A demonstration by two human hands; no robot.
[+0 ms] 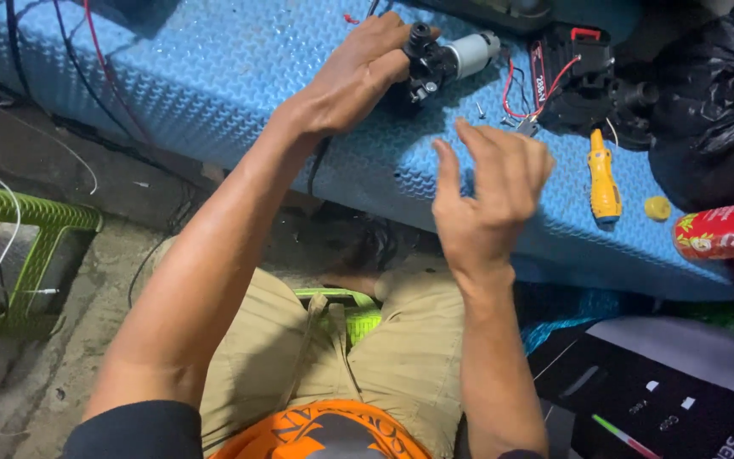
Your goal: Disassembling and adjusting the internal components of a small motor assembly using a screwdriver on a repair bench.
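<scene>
Head view looks down on a seated person at a blue, ribbed tabletop (239,76); the left hand (358,72) reaches up to about twelve o'clock and its fingers are clenched around the black end of a small motor (448,59), whose silver can points toward two o'clock and rests on the tabletop; the right hand (490,200) hovers near the tabletop's front edge, at about five o'clock from the motor, fingers released and spread, grasping nothing; a small screw (480,110) lies between the two hands, just below the motor; at three o'clock from the motor sits a black casing (579,81) with red wires (516,89) looping off its left side; a yellow screwdriver (604,178) lies at five o'clock from that casing, tip end toward the front edge, with a small yellow cap (657,207) just beside it on the right; a red can (728,229) lies on its side at the far right edge.
</scene>
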